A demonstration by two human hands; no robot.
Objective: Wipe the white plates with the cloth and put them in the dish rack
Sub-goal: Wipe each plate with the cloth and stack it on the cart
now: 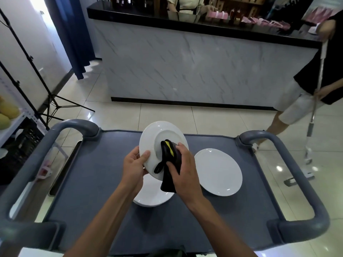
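Wiping in progress above grey cart. Left hand gripping lifted white plate at its lower left rim: thumb curled over near face, remaining fingers behind plate and hidden. Plate tilted up on edge, underside with raised foot ring facing camera, held clear of cart top. Right hand closed round black cloth, fingers curled over bunched fabric and pressing it against plate underside, right of centre. Yellow patch visible in cloth fold. Loose tail of cloth hanging down below plate rim.

Second white plate lying flat on cart top directly beneath held plate, partly covered by left wrist and hanging cloth. Third white plate lying flat, face up, just right of second; touching or narrowly apart, cannot tell. Both near middle of cart surface. Dish rack not identifiable.

Cart: dark grey flat top, lighter grey tubular handles rising at left and right ends.

Surroundings: glossy cream floor tiles. White marble-pattern counter with black top across far side. Person in black top and pale shorts at right, holding a long white pole with a floor head. Another person partly visible behind counter. Black tripod stand at left, dark blue curtain behind it.
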